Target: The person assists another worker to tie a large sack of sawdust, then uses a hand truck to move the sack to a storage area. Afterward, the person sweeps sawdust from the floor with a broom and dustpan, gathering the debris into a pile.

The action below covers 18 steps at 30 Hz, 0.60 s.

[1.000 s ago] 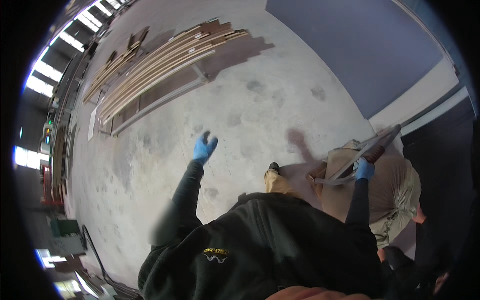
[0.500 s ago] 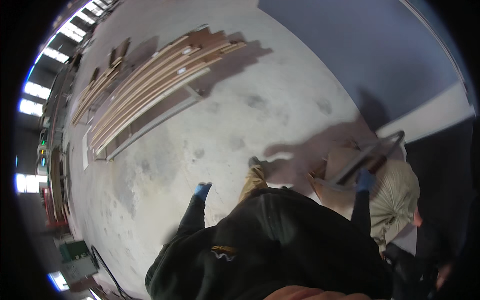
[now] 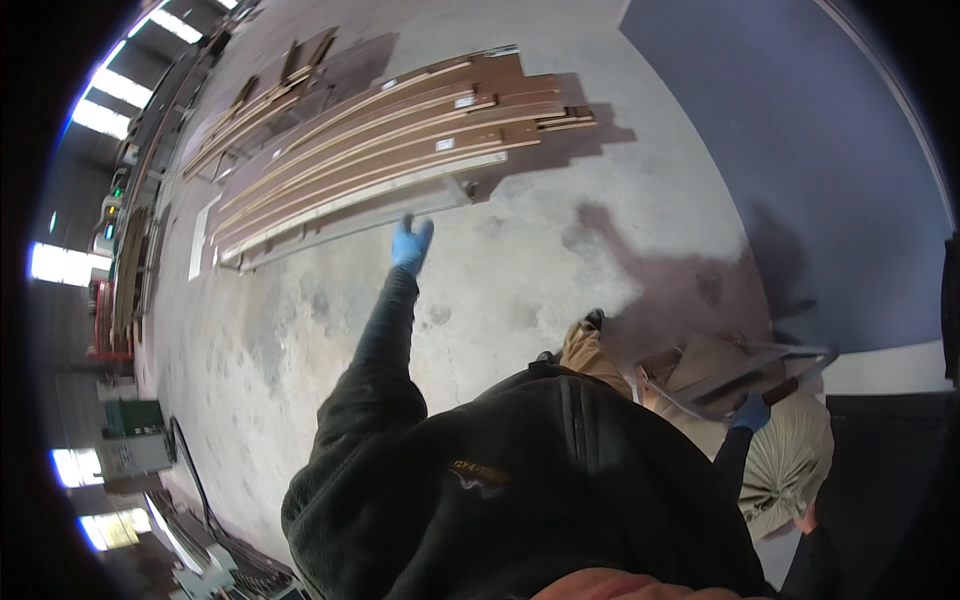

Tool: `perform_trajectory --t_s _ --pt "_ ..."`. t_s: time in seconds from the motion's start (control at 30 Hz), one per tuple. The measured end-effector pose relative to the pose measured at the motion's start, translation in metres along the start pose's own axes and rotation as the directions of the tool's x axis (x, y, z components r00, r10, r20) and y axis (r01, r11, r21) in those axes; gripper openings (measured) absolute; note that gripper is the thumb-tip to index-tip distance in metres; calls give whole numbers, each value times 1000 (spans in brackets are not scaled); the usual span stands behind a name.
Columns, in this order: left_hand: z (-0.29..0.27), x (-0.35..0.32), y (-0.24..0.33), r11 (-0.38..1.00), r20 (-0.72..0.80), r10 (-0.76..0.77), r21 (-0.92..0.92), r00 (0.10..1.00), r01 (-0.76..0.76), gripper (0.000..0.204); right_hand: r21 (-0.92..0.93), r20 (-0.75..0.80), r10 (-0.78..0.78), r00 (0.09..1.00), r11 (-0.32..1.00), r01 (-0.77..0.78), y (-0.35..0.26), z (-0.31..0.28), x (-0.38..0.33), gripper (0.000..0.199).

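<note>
My left hand (image 3: pixel 411 245), in a blue glove, is stretched out over the floor with its fingers apart, holding nothing. On the other side, my right hand (image 3: pixel 750 411), also gloved in blue, is closed around the grey metal frame (image 3: pixel 720 372), close to a dark brown grip on it. Cardboard (image 3: pixel 708 362) shows inside and beside the frame. A tied pale sack (image 3: pixel 795 455) bulges right behind my right hand. Another person's bare hand (image 3: pixel 806 518), coming from a dark sleeve, touches the sack's lower edge.
Long brown boards (image 3: pixel 390 135) lie on a low metal rack ahead of me, with a second stack (image 3: pixel 262 110) beyond it. A large grey-blue panel (image 3: pixel 800 150) stands at the right. A green box (image 3: pixel 134 418) and machinery (image 3: pixel 225 575) are at the far left.
My left arm has reached forward and up from beside my body, fingers spreading. My right hand keeps its hold on the frame. The view has shifted, with the boards now further right.
</note>
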<state>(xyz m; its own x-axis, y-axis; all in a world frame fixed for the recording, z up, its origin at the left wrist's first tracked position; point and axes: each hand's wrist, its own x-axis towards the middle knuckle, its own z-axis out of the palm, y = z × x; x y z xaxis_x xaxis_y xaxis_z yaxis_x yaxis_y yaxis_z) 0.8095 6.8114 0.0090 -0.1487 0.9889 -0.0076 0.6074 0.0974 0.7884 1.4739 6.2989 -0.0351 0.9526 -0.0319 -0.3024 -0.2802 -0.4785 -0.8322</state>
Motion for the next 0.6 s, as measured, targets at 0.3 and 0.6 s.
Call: perform_trajectory --t_s 0.3,0.6 --pt "85 -91 -103 757 441 -649 459 620 465 45 267 26 160 987 950 -161 -104 79 -24 12" --pt "153 -2 -2 949 453 -304 222 838 224 50 257 10 143 990 956 -140 -155 135 -16 11"
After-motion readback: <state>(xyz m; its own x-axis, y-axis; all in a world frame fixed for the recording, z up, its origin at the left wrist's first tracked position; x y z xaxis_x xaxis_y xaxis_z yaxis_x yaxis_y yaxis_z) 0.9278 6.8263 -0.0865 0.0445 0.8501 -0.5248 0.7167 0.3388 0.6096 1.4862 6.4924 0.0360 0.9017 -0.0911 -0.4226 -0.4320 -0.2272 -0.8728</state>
